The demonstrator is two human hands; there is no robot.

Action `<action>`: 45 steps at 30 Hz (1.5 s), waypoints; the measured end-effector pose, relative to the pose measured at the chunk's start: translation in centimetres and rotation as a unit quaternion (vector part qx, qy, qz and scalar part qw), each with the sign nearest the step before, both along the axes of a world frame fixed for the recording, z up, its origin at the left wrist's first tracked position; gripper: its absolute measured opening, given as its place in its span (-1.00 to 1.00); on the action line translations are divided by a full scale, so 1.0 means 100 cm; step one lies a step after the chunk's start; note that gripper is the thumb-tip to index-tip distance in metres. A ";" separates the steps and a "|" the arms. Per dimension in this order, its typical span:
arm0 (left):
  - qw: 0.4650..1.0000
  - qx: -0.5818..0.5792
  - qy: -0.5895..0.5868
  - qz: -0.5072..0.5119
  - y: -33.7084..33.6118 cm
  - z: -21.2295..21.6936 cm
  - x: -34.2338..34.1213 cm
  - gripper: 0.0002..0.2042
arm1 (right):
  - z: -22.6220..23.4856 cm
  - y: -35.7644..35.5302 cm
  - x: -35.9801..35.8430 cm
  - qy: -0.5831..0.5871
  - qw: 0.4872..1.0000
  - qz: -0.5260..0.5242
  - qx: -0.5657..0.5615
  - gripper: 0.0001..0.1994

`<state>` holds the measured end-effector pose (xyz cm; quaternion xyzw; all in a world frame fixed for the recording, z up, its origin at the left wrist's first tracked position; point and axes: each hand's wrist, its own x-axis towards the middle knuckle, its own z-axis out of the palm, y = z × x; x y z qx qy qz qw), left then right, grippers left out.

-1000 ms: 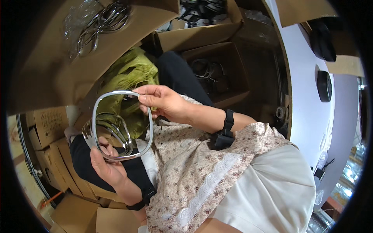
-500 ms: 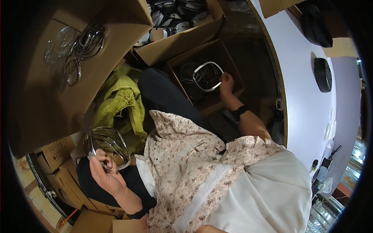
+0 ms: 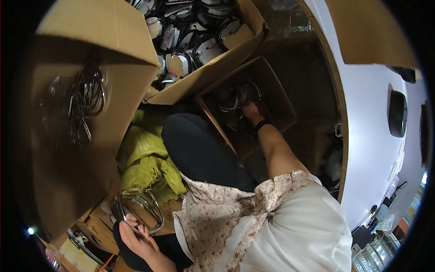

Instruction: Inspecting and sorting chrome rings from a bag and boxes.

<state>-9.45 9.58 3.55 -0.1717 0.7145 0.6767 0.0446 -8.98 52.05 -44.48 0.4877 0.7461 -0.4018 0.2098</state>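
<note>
My left hand (image 3: pixel 140 242) is closed around several shiny, rounded metal ring frames (image 3: pixel 156 206) above my left knee. My right hand (image 3: pixel 249 110) reaches down into a small brown cardboard box (image 3: pixel 283 97). Curved silvery ring frames (image 3: pixel 230 105) lie in that box, and one rounded frame (image 3: pixel 259 92) stands right by my right fingers. The fingers are dim and partly hidden, so their grip on it cannot be made out. To the left, a large cardboard box (image 3: pixel 131 86) holds a tangle of shiny ring frames (image 3: pixel 87 97) beside clear plastic.
A carton (image 3: pixel 190 86) at the back is filled with black and silvery parts with thin wires. A yellow-green woven sack (image 3: pixel 145 149) lies between the boxes and my leg. At right, a white tabletop (image 3: pixel 367 136) with a wooden edge carries a black rounded object (image 3: pixel 398 113).
My right hand has lowered the whitish ring frame into the small box. The left hand keeps its frames. The view has shifted, bringing more of the back carton into sight.
</note>
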 end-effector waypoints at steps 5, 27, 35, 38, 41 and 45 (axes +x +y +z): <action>0.998 -0.032 -0.042 0.038 0.015 -0.006 -0.019 -0.77 | -0.075 0.018 -0.010 0.037 0.988 0.151 -0.018 -0.56; 0.997 0.013 -0.078 -0.001 0.026 -0.017 -0.028 -0.77 | 0.192 -0.052 -0.026 0.505 0.854 -0.074 0.101 -0.72; 0.985 0.128 -0.091 -0.075 0.049 -0.006 -0.014 -0.56 | 0.372 -0.146 -0.009 0.759 0.547 0.352 0.021 -0.71; 0.973 0.186 -0.025 -0.132 0.021 -0.004 -0.003 -0.60 | 0.397 -0.170 -0.004 0.822 0.419 0.382 0.055 -0.75; 0.988 0.127 0.025 -0.084 0.006 0.005 0.020 -0.68 | 0.428 -0.184 0.008 0.852 0.338 0.396 0.054 -0.79; 0.987 0.077 0.031 -0.135 -0.024 0.004 0.045 -0.78 | 0.443 -0.208 0.028 0.858 0.288 0.425 0.030 -0.80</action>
